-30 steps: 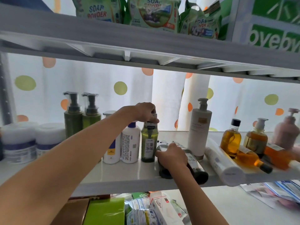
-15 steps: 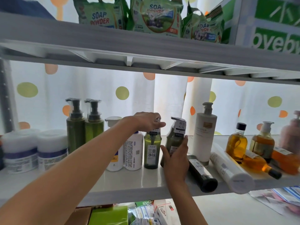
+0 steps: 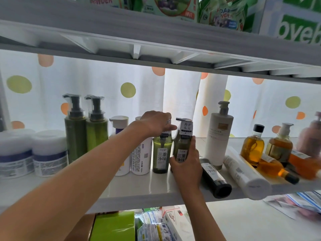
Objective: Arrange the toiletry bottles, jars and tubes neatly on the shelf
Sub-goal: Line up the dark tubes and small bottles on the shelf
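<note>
Right hand (image 3: 186, 164) gripping olive bottle (image 3: 183, 145) labelled 三重净味; left hand (image 3: 156, 122) grasping neighbouring bottle's pump (image 3: 168, 124)

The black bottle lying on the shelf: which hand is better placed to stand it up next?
Probably the right hand: it grips the olive bottle directly beside the black bottle. The left hand rests on another green bottle, farther away.

Both green bottles (image 3: 161, 153) (image 3: 182, 150) read "三重净味", as does the lying dark bottle (image 3: 212, 174); one neck tag (image 3: 186, 126) reads "养护头皮". A bag (image 3: 102, 0) above reads "POWDER".
</note>
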{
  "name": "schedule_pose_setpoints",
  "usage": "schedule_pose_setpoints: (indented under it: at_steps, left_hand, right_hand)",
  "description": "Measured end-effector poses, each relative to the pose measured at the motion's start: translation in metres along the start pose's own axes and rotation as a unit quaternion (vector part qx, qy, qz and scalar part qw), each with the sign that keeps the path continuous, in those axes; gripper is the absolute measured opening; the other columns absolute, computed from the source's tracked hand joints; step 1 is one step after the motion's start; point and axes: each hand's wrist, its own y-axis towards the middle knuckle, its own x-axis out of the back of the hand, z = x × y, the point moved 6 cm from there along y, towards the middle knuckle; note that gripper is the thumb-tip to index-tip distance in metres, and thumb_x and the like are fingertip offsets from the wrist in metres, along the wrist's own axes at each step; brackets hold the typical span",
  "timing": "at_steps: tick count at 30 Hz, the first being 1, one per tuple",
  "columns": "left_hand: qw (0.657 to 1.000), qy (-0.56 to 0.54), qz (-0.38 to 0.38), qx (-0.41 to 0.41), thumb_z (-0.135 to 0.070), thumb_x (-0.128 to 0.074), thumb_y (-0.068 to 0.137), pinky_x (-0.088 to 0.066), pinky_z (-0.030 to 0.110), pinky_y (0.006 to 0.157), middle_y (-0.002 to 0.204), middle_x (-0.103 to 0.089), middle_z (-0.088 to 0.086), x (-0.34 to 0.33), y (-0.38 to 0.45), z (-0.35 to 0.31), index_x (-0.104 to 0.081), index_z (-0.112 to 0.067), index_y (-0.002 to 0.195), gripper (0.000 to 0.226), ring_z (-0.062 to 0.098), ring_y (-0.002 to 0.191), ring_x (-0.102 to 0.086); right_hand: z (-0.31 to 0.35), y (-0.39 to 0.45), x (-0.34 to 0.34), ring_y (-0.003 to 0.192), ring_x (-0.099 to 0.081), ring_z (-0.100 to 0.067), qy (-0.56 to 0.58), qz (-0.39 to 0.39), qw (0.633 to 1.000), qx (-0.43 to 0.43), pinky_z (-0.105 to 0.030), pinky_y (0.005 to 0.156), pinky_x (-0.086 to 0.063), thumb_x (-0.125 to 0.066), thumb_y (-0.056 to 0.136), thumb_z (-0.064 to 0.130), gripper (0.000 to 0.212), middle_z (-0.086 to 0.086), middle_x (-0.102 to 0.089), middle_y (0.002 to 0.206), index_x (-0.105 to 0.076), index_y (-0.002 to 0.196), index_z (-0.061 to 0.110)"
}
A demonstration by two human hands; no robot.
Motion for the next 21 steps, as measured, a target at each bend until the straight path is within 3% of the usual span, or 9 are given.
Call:
schedule_pose_setpoints:
  at_steps: [5,10,12,13,15,18,21]
  left_hand:
    - [1.000,0.018,0.003,0.000,-0.060,-0.043,0.093,-0.046,0.038,0.081,0.114,-0.063,0.002,0.001,-0.003,-0.003,-0.045,-0.018,0.131,0.056,0.025,0.101,-0.059]
    - [1.000,0.022,-0.004,-0.001,-0.059,-0.043,0.093,-0.046,0.041,0.087,0.123,-0.059,0.003,0.001,-0.006,-0.003,-0.044,-0.016,0.130,0.057,0.025,0.107,-0.057]
    - [0.999,0.034,-0.012,-0.013,-0.058,-0.042,0.094,-0.036,0.044,0.107,0.142,-0.048,0.005,-0.001,-0.006,-0.006,-0.037,-0.015,0.140,0.063,0.025,0.131,-0.043]
    - [0.999,0.043,-0.011,-0.022,-0.057,-0.041,0.094,-0.022,0.046,0.116,0.151,-0.037,0.006,-0.001,-0.006,-0.007,-0.030,-0.015,0.146,0.068,0.022,0.143,-0.027]
    - [0.998,0.048,-0.001,-0.038,-0.057,-0.039,0.095,-0.002,0.046,0.121,0.159,-0.020,0.004,0.001,-0.008,-0.011,-0.016,-0.012,0.152,0.076,0.016,0.149,0.000]
    - [0.998,0.047,0.005,-0.045,-0.060,-0.039,0.093,0.002,0.050,0.120,0.159,-0.018,0.005,0.003,-0.011,-0.011,-0.012,-0.012,0.153,0.081,0.016,0.149,0.002]
    - [0.998,0.041,0.010,-0.038,-0.066,-0.042,0.088,0.005,0.056,0.117,0.157,-0.025,0.007,0.005,-0.012,-0.014,-0.017,-0.014,0.151,0.085,0.016,0.149,-0.005]
  right_hand:
    - [0.000,0.005,-0.003,0.111,-0.057,-0.021,-0.035,-0.008,0.999,-0.007,-0.037,0.085,-0.050,-0.073,0.074,0.040,0.101,0.000,-0.056,0.127,-0.012,0.155,0.030]
    - [0.002,-0.001,0.000,0.114,-0.056,-0.020,-0.006,0.004,1.000,-0.014,-0.035,0.091,-0.048,-0.073,0.075,0.031,0.101,0.001,-0.054,0.131,-0.010,0.154,0.031]
    - [0.003,-0.005,0.002,0.115,-0.056,-0.020,0.008,0.008,1.000,-0.019,-0.032,0.091,-0.047,-0.072,0.077,0.027,0.100,0.001,-0.054,0.133,-0.009,0.155,0.032]
    - [0.006,-0.007,0.003,0.117,-0.056,-0.020,0.012,0.012,1.000,-0.021,-0.031,0.092,-0.047,-0.072,0.079,0.026,0.100,0.000,-0.053,0.134,-0.007,0.155,0.032]
    - [0.007,-0.009,0.005,0.118,-0.056,-0.021,0.018,0.022,0.999,-0.032,-0.033,0.093,-0.048,-0.070,0.081,0.023,0.100,0.000,-0.053,0.136,-0.004,0.155,0.035]
    - [0.009,-0.010,0.009,0.113,-0.059,-0.019,0.016,0.060,0.997,-0.038,-0.041,0.091,-0.054,-0.064,0.077,0.025,0.102,0.002,-0.056,0.134,0.003,0.151,0.045]
    - [0.011,-0.005,0.016,0.109,-0.060,-0.022,-0.033,0.116,0.992,-0.022,-0.039,0.084,-0.054,-0.065,0.075,0.020,0.103,0.001,-0.058,0.126,0.000,0.152,0.039]
